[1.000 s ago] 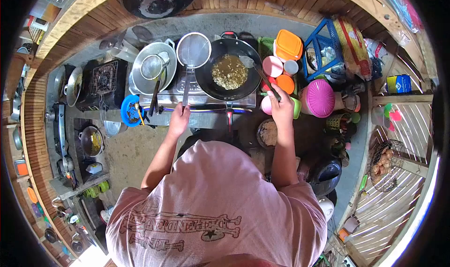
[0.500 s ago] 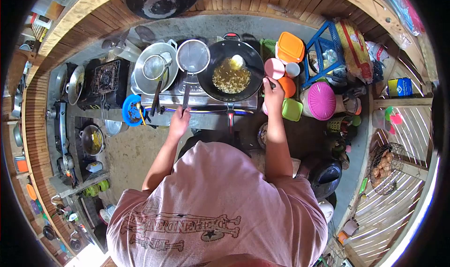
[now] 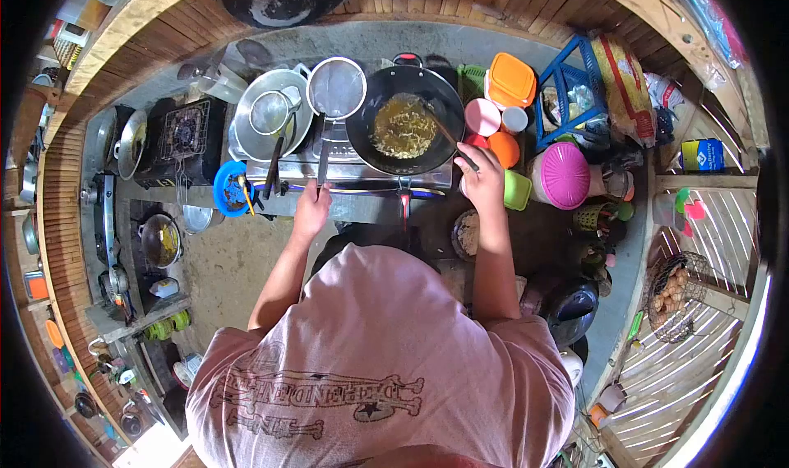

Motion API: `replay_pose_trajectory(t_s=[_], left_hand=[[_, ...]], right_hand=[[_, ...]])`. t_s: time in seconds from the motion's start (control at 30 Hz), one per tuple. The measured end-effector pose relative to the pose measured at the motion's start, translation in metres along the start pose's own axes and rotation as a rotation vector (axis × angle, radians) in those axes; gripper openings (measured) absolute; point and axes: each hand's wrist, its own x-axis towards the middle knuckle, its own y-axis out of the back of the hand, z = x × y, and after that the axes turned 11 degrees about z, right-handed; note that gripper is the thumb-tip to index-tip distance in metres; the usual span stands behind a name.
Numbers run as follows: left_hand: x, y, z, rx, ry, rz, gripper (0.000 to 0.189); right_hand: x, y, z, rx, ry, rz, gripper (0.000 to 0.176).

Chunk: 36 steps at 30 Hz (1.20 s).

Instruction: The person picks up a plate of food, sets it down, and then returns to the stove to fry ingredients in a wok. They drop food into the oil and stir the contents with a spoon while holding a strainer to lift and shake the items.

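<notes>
My left hand (image 3: 312,208) is closed round the handle of a mesh strainer (image 3: 337,88), whose round sieve hangs between the metal basin and the wok. In my right hand (image 3: 482,175) is the dark handle of a ladle (image 3: 445,133). The ladle slants down into the black wok (image 3: 359,131), and its bowl is hidden in the contents. Brownish oil with many small pale pieces (image 3: 403,129) fills the wok's bottom. The wok sits on a metal gas stove (image 3: 349,172).
Left of the strainer stands a metal basin (image 3: 244,139) with a smaller strainer (image 3: 269,112) across it. A blue bowl (image 3: 222,198) is near the counter edge. Orange, pink and green containers (image 3: 511,80) crowd the right side, beside a blue basket (image 3: 546,135).
The ladle's bowl has gone from the wok's far side down into the oil and pieces. My right hand has shifted slightly toward me and turned. The strainer has moved slightly away from me.
</notes>
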Motion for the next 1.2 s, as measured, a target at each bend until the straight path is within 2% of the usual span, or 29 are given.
replay_pose_trajectory(t_s=[0.07,0.23,0.37,0.67,0.87,1.0,1.2], left_hand=[[0.003,0.001,-0.003,0.060,-0.095,0.036,0.029],[0.007,0.004,0.001,0.154,-0.164,0.065,0.028],[0.009,0.008,0.004,0.229,-0.232,0.100,0.029],[0.009,0.009,0.004,0.166,-0.142,0.066,0.030],[0.008,0.010,0.004,0.115,-0.125,0.065,0.033],[0.011,0.010,-0.010,0.160,-0.117,0.078,0.033],[0.010,0.011,-0.005,0.149,-0.139,0.085,0.032]], right_hand=[[0.006,0.010,-0.010,-0.050,0.002,-0.010,0.031],[0.005,0.018,-0.005,-0.105,-0.002,0.064,0.032],[-0.002,0.015,0.006,-0.133,-0.097,0.138,0.028],[-0.009,-0.013,0.028,-0.223,-0.268,0.195,0.029],[-0.027,-0.035,0.048,0.162,-0.483,0.186,0.027],[-0.020,-0.021,0.032,0.180,-0.517,0.249,0.026],[-0.006,0.009,0.011,-0.051,-0.287,0.278,0.027]])
